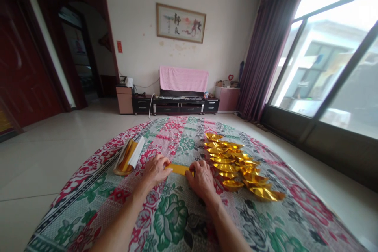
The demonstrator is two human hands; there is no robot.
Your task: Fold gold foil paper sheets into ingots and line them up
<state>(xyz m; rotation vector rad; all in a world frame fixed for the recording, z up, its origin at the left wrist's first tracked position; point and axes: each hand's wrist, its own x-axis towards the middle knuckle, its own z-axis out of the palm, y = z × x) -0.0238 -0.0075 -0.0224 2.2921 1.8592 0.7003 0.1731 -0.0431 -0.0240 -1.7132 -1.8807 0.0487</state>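
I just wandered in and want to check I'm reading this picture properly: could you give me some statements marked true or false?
1. The left hand and the right hand are at opposite ends of a yellow strip. True.
2. The shiny gold pieces lie left of both hands. False: the gold pieces lie to the right.
3. The cloth beneath the hands is plain white. False: it has a colourful floral pattern.
4. White and gold sheets lie left of the left hand. True.
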